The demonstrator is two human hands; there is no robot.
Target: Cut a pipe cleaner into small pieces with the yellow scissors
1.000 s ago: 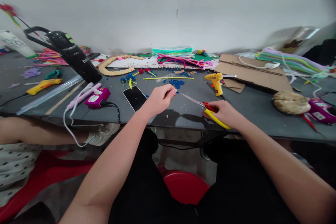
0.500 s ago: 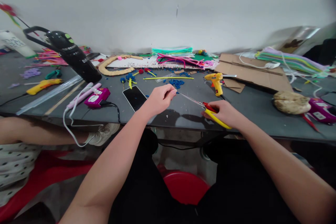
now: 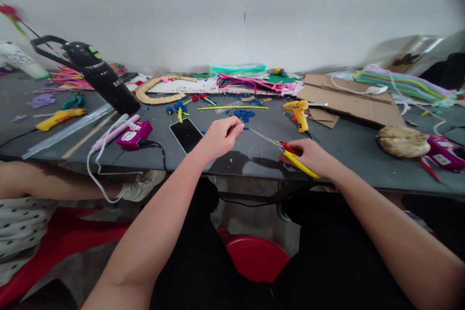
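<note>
My left hand [image 3: 222, 136] is closed in a pinch above the table's front part. Whatever sits between its fingertips is too small to make out, though a speck of blue shows beside them. A pair of scissors [image 3: 302, 164] with yellow and red handles is gripped in my right hand [image 3: 308, 154]. Its blades point left, with the tips close to my left fingertips. Small blue fuzzy pieces [image 3: 244, 115] lie in a heap just beyond my left hand. A dark-screened phone [image 3: 185, 134] lies partly behind my left wrist.
A yellow glue gun [image 3: 300, 115] rests beyond my right hand, and a yellow pipe cleaner [image 3: 232, 108] lies farther back. To the left are a black bottle [image 3: 105, 82] and a purple power adapter [image 3: 135, 135]. Cardboard [image 3: 348, 97] lies at the back right. Another person's leg [image 3: 58, 181] is at left.
</note>
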